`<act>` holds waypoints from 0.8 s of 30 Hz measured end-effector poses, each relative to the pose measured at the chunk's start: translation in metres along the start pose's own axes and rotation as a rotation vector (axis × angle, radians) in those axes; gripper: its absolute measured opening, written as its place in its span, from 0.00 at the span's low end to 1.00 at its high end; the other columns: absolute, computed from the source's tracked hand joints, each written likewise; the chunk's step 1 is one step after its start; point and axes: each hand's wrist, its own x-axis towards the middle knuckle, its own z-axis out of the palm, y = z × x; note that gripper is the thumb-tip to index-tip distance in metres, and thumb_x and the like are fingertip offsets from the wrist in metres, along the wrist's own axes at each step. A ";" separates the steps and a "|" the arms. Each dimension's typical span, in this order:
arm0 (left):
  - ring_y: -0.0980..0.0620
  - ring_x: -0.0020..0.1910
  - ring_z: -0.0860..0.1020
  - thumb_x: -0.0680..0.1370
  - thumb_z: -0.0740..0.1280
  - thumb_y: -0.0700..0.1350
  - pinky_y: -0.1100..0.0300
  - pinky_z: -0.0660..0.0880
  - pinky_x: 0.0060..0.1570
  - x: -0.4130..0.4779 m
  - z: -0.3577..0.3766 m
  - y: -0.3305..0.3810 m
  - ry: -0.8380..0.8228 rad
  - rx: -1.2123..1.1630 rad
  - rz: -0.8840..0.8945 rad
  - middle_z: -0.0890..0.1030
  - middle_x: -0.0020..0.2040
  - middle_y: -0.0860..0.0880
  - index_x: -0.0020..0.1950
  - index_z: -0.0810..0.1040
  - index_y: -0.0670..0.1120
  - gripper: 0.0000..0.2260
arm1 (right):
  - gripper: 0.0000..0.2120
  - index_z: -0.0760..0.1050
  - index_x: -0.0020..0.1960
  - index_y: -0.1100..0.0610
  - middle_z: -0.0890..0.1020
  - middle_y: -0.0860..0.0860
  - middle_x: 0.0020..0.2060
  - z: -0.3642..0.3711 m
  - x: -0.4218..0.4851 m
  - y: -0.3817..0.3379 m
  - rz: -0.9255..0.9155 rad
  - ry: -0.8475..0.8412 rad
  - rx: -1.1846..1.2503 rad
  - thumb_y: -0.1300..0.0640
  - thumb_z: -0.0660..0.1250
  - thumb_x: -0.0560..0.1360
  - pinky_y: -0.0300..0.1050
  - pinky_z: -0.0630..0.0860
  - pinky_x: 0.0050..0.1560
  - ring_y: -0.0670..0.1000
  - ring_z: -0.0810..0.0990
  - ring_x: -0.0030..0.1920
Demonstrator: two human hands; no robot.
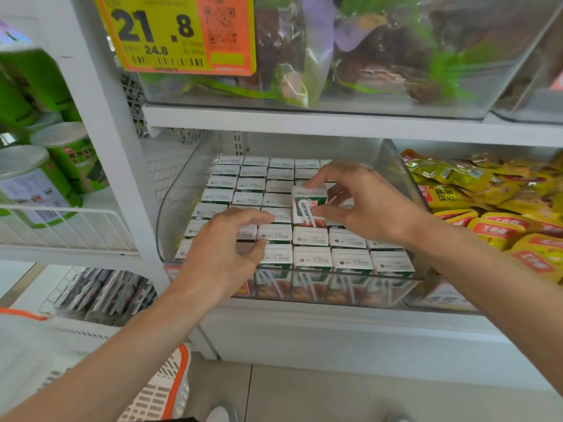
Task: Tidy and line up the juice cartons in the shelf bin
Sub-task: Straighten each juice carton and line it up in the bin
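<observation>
Centrally, right fingers pinch a raised carton — left fingers rest loosely curled on tight-packed rows.

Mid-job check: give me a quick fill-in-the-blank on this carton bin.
The right hand grips one raised ____.
The other cartons stand in a ____ plastic bin.
The snack packets right of the bin are ____.
The big price tag above reads ____.
Missing: carton; clear; yellow; 21.8
</observation>
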 end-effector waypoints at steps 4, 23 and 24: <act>0.62 0.64 0.75 0.80 0.71 0.40 0.64 0.70 0.66 0.000 0.000 -0.001 -0.004 -0.007 0.006 0.82 0.62 0.60 0.64 0.83 0.55 0.15 | 0.10 0.83 0.61 0.53 0.78 0.48 0.59 0.010 -0.001 0.008 -0.036 -0.121 -0.105 0.57 0.73 0.80 0.51 0.76 0.66 0.52 0.78 0.62; 0.62 0.63 0.77 0.80 0.71 0.40 0.62 0.71 0.66 0.003 0.005 0.004 0.023 -0.006 0.005 0.82 0.62 0.60 0.65 0.83 0.54 0.15 | 0.15 0.79 0.64 0.52 0.77 0.45 0.52 -0.028 -0.002 0.016 0.087 -0.317 -0.434 0.52 0.74 0.80 0.44 0.70 0.54 0.50 0.73 0.54; 0.63 0.63 0.77 0.80 0.71 0.39 0.62 0.71 0.67 0.003 0.006 0.005 0.024 -0.007 0.002 0.82 0.62 0.60 0.65 0.83 0.54 0.15 | 0.15 0.79 0.64 0.52 0.78 0.46 0.53 -0.029 -0.003 0.016 0.082 -0.315 -0.414 0.51 0.74 0.80 0.43 0.71 0.55 0.50 0.73 0.55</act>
